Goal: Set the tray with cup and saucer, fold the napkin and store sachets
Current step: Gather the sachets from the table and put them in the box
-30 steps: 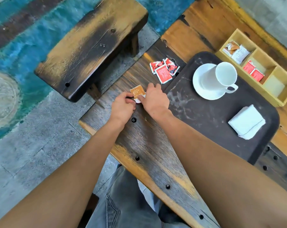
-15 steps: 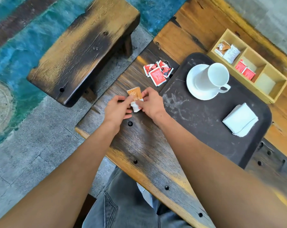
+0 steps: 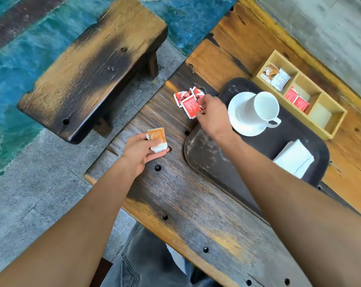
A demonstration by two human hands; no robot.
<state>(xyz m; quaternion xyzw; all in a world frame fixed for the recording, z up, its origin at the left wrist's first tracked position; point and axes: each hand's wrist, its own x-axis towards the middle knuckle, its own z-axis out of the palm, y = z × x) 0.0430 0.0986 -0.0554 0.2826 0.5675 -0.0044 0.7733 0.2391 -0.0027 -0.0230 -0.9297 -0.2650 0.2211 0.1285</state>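
My left hand (image 3: 143, 151) holds an orange-and-white sachet (image 3: 157, 139) above the table's left end. My right hand (image 3: 211, 114) has its fingertips on the edge of a small pile of red sachets (image 3: 187, 100) lying left of the tray; whether it grips one I cannot tell. The dark tray (image 3: 212, 162) carries a white saucer (image 3: 240, 121) with a white cup (image 3: 265, 107) on it, and a folded white napkin (image 3: 293, 158). A wooden sachet box (image 3: 328, 125) behind the tray holds orange-and-white sachets (image 3: 275, 75) and red sachets (image 3: 295, 99); its right compartment looks bare.
The wooden table (image 3: 196, 204) has dark bolt heads along its planks. A wooden bench (image 3: 88, 65) stands to the left on a grey and blue-painted floor. My grey trousers show under the table's near edge.
My hands have parted. The right hand let go of the orange sachet and moved up-right to the red sachets. The left hand keeps the orange sachet and has drawn back slightly.
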